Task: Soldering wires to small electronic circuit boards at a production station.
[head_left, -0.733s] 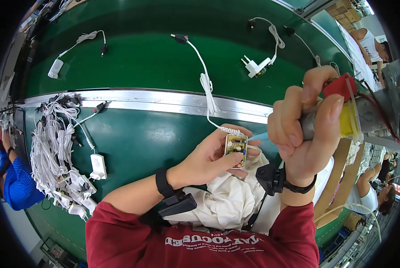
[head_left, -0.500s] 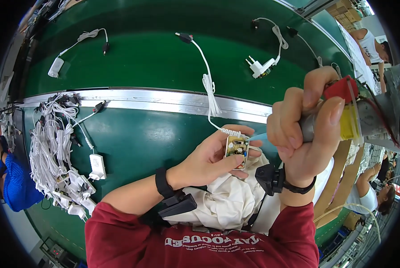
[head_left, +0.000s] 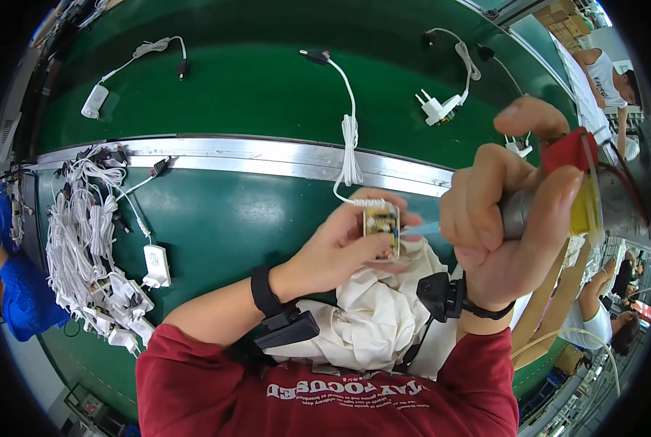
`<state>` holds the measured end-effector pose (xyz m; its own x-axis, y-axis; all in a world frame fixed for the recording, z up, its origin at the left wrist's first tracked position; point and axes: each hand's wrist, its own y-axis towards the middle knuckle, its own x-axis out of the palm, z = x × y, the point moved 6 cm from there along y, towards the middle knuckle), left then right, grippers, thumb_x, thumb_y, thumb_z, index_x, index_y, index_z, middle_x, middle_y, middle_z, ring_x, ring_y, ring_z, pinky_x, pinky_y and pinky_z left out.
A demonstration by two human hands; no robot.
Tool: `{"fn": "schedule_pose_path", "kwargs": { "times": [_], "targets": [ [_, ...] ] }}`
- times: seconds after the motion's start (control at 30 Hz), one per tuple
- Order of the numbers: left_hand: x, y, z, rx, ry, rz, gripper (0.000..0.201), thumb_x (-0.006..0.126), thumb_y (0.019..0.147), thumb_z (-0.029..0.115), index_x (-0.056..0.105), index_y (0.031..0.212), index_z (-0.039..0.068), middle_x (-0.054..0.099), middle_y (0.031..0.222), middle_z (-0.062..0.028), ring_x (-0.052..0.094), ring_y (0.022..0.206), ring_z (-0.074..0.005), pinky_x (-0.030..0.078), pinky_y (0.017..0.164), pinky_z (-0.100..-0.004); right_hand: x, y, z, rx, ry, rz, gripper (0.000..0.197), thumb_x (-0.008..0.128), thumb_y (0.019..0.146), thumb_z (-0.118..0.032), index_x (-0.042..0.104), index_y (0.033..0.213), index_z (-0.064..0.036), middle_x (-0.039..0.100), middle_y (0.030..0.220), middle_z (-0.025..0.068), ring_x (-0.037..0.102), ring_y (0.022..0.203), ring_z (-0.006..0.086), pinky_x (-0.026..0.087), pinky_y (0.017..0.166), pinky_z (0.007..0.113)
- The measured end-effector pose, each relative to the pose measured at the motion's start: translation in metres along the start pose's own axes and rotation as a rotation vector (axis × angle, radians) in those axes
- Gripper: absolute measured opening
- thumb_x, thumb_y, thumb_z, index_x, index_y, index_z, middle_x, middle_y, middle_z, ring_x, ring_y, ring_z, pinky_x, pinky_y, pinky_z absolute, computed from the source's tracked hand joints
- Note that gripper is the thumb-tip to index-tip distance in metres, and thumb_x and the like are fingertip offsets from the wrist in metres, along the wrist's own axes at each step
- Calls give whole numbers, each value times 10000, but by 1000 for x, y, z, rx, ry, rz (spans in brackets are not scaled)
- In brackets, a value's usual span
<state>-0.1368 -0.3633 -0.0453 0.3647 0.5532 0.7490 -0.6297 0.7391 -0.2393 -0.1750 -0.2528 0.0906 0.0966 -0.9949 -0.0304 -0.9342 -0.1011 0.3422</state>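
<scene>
Holding opened white adapter (head_left: 382, 223): left hand (head_left: 348, 246) grasps it, thumb on board; right hand (head_left: 494, 227) wraps grey tool (head_left: 616, 207).
Adapter sits just beside blue nozzle (head_left: 421, 229); probably light, stiff-cased, components fragile; best gripped by casing rim.

The left hand (head_left: 343, 244) is blurred, its thumb hiding part of the board (head_left: 381, 218), whose components are too small to tell. Whether the blue nozzle (head_left: 423, 229) touches it is unclear. The right hand (head_left: 511, 251) hides much of the grey tool (head_left: 513, 213). Heaped cables (head_left: 85, 240) cover one another. The lower edge cuts off the shirt (head_left: 325, 411).
</scene>
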Motion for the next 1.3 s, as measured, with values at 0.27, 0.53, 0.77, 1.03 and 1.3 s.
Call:
{"fn": "schedule_pose_path", "kwargs": {
  "times": [0.27,0.53,0.77,1.03,1.3],
  "targets": [
    [-6,0,9,56,-78,15,359,427,919,48,362,1270,90,485,1258,-120,514,1156,-243,531,856,-413,14,-9,1,32,48,4,385,346,954,-474,323,922,-91,352,490,-14,279,353,62,235,346,207],
    [-3,-2,12,39,-94,6,380,418,927,66,342,1298,85,470,1278,-128,494,1180,-250,516,878,-430,15,-9,5,10,250,-68,383,352,952,-474,315,920,-94,355,491,-8,279,356,66,249,353,212],
    [2,0,10,32,-293,-102,429,383,948,121,268,1358,70,384,1350,-148,443,1227,-256,432,980,-455,18,-12,4,33,229,-78,387,368,947,-471,312,919,-90,374,507,5,307,372,74,265,363,220],
    [4,-3,8,29,-385,-182,455,374,956,149,227,1378,62,332,1386,-150,447,1218,-254,392,1015,-457,22,-13,3,56,207,-101,388,388,941,-468,305,900,-91,379,512,14,316,376,82,280,369,226],
    [5,-2,7,25,-367,-165,447,389,957,153,244,1369,61,350,1370,-148,450,1215,-249,397,1012,-450,17,-17,10,101,253,-73,433,370,943,-481,335,992,-52,367,505,5,303,368,70,267,364,217]
  ]
}}
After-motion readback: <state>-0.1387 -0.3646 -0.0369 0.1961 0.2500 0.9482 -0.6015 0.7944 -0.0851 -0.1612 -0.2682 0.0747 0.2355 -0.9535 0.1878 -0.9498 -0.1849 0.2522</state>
